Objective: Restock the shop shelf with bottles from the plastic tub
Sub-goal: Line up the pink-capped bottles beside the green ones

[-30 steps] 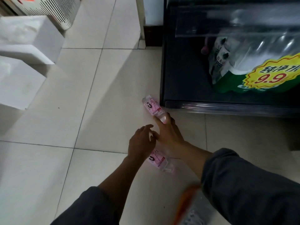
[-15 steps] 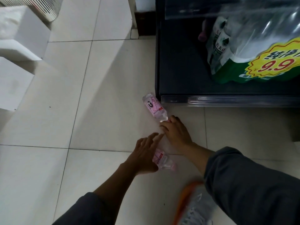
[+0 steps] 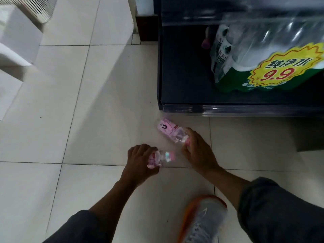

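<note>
Two small clear bottles with pink labels and pink caps lie low over the tiled floor in front of the black shelf. My left hand grips the nearer bottle round its body, cap pointing right. My right hand holds the farther bottle at its neck and cap end, its base pointing up-left toward the shelf corner. The plastic tub is not in view.
The bottom shelf holds a shrink-wrapped pack of water bottles with a yellow 9.9 price sticker, and dark bare space to its left. My grey and orange shoe is at the bottom. White boxes stand at the far left.
My left hand closed round the nearer bottle and turned it so its cap points right. My right hand took hold of the farther bottle's neck and drew it slightly back from the shelf.
</note>
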`<state>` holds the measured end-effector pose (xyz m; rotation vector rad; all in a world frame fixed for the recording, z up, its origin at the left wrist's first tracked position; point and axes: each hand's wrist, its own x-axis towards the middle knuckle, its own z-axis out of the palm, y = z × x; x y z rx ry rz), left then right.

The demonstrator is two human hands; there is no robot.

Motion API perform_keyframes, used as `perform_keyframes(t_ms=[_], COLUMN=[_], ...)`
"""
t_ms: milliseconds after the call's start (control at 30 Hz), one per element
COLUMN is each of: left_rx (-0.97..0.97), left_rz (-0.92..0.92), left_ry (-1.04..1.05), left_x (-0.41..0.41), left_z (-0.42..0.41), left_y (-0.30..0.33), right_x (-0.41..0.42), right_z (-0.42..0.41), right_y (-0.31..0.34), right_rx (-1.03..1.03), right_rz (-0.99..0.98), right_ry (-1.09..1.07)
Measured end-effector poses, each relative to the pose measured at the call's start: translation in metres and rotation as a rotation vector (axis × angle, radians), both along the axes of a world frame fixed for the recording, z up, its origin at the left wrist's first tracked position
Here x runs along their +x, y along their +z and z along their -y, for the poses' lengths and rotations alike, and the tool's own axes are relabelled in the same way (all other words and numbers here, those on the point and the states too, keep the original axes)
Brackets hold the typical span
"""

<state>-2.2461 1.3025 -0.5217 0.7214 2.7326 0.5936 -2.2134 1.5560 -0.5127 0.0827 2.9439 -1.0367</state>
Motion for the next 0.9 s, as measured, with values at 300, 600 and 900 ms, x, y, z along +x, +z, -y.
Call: perform_keyframes(t_ms=[300,600,900], left_rx=[0.197,0.279,0.302], left_rz=[0.089,0.121,0.147], left_ry=[0.373,0.351,0.290], left_x=[-0.010,-0.011,-0.011], left_z=[-0.043,-0.096,-0.116], left_y=[0.033,0.063,0.082], right_x=[0.024,0.040,0.037], right_z=[-0.038,-0.038,-0.029], right_y=[0.026,0.033,0.032], right_rx=[-0.045,-0.138,-0.257], right_rz=[-0.103,0.002,0.129], right_ry=[-0.053,-0.231,-0.343])
